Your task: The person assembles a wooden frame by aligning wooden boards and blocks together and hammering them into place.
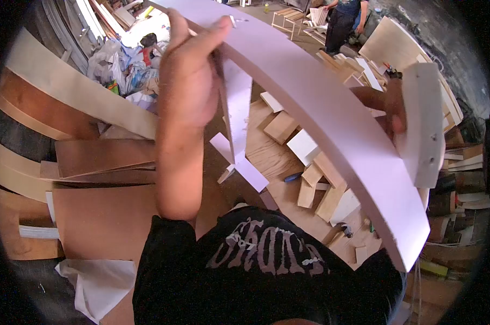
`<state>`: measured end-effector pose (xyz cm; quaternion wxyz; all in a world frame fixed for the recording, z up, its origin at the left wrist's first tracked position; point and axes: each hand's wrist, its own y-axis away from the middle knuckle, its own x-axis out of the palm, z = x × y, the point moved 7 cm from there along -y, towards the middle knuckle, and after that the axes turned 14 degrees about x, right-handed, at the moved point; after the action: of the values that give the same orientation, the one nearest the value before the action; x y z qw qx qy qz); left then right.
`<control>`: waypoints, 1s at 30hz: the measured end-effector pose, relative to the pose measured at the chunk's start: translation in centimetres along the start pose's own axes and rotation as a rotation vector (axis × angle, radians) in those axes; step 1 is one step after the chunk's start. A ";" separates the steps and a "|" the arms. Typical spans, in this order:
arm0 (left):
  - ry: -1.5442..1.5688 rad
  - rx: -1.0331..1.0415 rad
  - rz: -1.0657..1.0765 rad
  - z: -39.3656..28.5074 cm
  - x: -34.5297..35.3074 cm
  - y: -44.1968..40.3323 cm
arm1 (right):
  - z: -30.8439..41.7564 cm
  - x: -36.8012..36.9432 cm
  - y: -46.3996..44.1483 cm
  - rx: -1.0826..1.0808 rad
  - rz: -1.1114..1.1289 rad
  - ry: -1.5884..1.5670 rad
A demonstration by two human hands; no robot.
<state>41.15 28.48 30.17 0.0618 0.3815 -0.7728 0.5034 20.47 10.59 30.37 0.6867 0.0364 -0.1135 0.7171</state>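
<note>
Around pale board (331, 103), left fingers (178, 30) half-closed

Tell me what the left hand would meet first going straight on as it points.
The board, almost at once: the left hand points up the picture at its edge, and the thumb seems to rest on it. Depth beyond is unclear.

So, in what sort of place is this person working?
Probably a woodworking shop: cut wood blocks lie on a plywood surface, brown panels lie at the picture's left, and the left hand grips a long pale board.
</note>
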 end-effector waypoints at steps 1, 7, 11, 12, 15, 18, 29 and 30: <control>0.006 0.001 0.005 0.6 0.9 0.2 | 0.4 0.3 0.3 -0.044 0.099 -0.075; -0.117 -0.207 0.005 4.6 3.6 2.8 | 0.8 -2.5 4.2 0.148 -0.287 0.093; -0.285 -0.172 0.216 9.4 4.3 5.4 | -0.9 -8.3 8.0 0.287 -0.683 0.388; -0.249 -0.214 0.227 10.0 4.3 5.9 | -1.0 -7.4 7.6 0.321 -0.626 0.330; -0.270 -0.185 0.278 9.2 5.5 6.8 | 0.4 -6.2 7.2 0.371 -0.597 0.453; -0.201 -0.067 0.262 9.5 6.0 7.4 | 3.7 -4.5 5.4 0.445 -0.637 0.732; -0.198 0.055 0.332 10.4 6.6 8.4 | 11.1 -1.8 -6.5 -0.043 -0.255 1.508; -0.217 0.109 0.334 10.2 6.9 8.5 | 11.2 -1.9 -7.4 -0.042 -0.257 1.515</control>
<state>33.73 18.11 22.31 -0.1270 0.3027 -0.7991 0.5037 26.73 6.58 41.65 0.6555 -0.4649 0.3794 0.4585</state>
